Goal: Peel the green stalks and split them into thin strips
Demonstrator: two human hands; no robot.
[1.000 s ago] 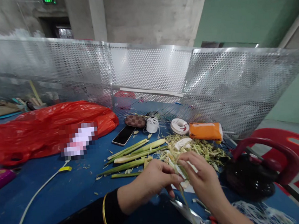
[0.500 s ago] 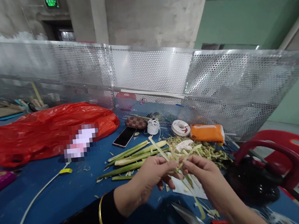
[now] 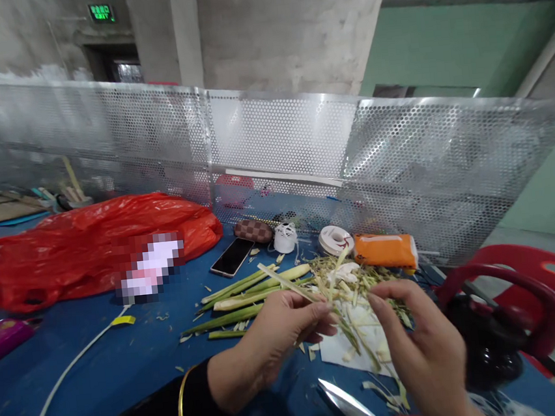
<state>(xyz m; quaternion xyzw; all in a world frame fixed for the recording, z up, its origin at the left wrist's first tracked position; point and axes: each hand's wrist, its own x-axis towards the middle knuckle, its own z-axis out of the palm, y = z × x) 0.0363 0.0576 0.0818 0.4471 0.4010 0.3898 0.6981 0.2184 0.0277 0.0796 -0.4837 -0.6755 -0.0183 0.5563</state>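
My left hand pinches a pale green plant strip between thumb and fingers. Its upper end sticks out to the upper left, and thin green ends hang below the fingertips. My right hand is apart from the strip, to its right, with thumb and forefinger tips brought together; I cannot make out anything between them. Behind my left hand lie several green stalks on the blue table. Under and beyond the hands are a white paper and a heap of plant scraps.
Scissors lie blades-out near the front edge. A dark kettle stands at right. Further back are a phone, a checked pouch, a white spool, an orange pack and a red plastic bag. A perforated metal screen spans behind.
My hands were together at the strip; now my right hand has drawn away to the right. The strip in my left hand leans further left.
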